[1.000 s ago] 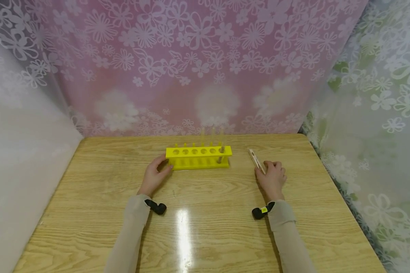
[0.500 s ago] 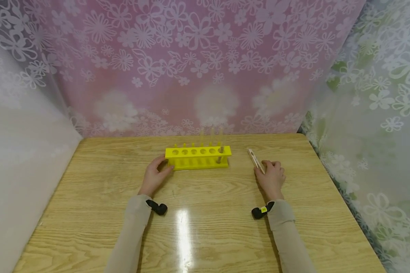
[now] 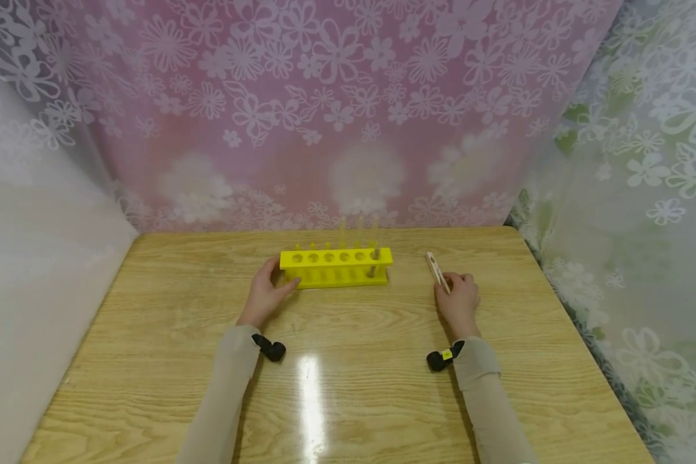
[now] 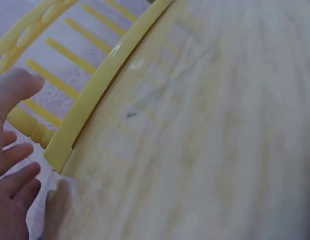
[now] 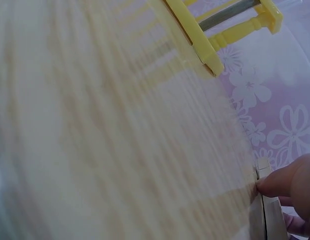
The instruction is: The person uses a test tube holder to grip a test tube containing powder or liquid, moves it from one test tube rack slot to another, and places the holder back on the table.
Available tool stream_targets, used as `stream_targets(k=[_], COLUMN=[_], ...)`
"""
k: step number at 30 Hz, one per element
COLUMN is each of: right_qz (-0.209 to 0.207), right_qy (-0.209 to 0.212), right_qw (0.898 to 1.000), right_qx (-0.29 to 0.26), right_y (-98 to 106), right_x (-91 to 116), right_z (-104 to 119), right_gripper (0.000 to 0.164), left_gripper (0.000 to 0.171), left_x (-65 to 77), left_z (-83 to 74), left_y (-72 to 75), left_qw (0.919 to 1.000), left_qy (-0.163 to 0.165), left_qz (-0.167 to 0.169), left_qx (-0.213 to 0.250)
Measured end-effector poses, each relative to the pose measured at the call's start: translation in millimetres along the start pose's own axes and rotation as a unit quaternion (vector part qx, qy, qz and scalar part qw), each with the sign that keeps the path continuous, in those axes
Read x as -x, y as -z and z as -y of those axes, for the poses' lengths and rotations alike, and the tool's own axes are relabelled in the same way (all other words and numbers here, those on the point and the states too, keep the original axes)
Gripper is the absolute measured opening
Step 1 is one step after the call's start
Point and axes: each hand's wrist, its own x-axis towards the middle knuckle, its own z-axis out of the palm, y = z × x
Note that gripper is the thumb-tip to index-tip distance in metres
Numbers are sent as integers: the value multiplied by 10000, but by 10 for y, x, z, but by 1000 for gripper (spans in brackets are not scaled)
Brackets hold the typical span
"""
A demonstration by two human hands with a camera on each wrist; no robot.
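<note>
A yellow test tube rack (image 3: 336, 264) stands near the table's far side. A clear test tube (image 3: 376, 254) with something dark in it is in its rightmost hole. My left hand (image 3: 262, 293) is at the rack's left end, thumb in front. In the left wrist view its fingers (image 4: 20, 182) are spread beyond the rack's end and do not wrap it; whether the thumb touches cannot be told. To the rack's right, my right hand (image 3: 459, 299) pinches the near end of a wooden test tube clamp (image 3: 437, 270). The right wrist view shows the thumb (image 5: 282, 180) against it.
The wood-grain table (image 3: 371, 399) carries a bright light reflection in front of the rack. A pink floral curtain (image 3: 325, 129) hangs along the back edge. Pale sheets hang at the left and right sides.
The clamp has shifted slightly to the right with my right hand, whose fingers have drawn in a little. My left thumb has slid a bit rightward along the rack's front. The rack stays put.
</note>
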Motion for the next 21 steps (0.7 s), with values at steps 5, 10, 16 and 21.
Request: stream_targets(k=[5,10,16,21], right_qz=[34,21,-30,-32], right_qy=[-29,-63,33,100], right_qw=[10000,9999,9996,9983], right_qx=[-79,-151,-284,-575], right_y=[9,8,13,18], right_x=[-7,-10,-16,6], right_z=[13,23,41,55], right_gripper=[33,32,30,29], left_gripper=[85,81,64,54], left_x=[-31,-20,-25,-22], left_z=[54,104,141,160], left_y=[-25,-37,-43,-41], left_qw=[9994,9989,9977,9977], left_qy=[99,-26,-308,-423], left_qz=[317,445,381,296], left_qx=[107,-159,-475,-437])
